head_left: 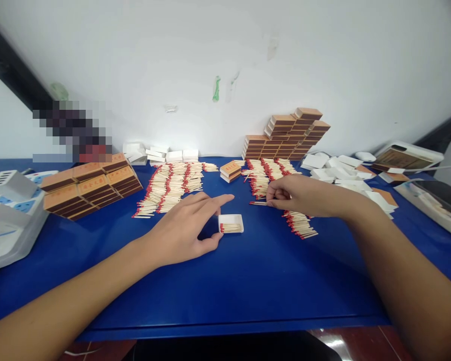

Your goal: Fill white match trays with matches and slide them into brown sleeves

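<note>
A small white matchbox tray [231, 219] lies on the blue table with several red-headed matches [231, 228] along its near side. My left hand [190, 223] steadies the tray's left end between thumb and a bent finger, its index finger stretched out above. To the right, my right hand [285, 193] pinches red-tipped matches [258, 203] just over the table; how many is hidden. Beneath and behind that hand spreads a pile of matches [259, 183]. Left of centre lies another wide pile of matches [173, 183].
Closed matchboxes stand stacked at the left [92, 188] and against the wall [285, 138]. Two matchboxes [230, 171] sit between the piles. White trays lie at the back [173, 155] and right [334, 170]. A power strip [18, 220] is at far left, a phone [445, 195] at far right.
</note>
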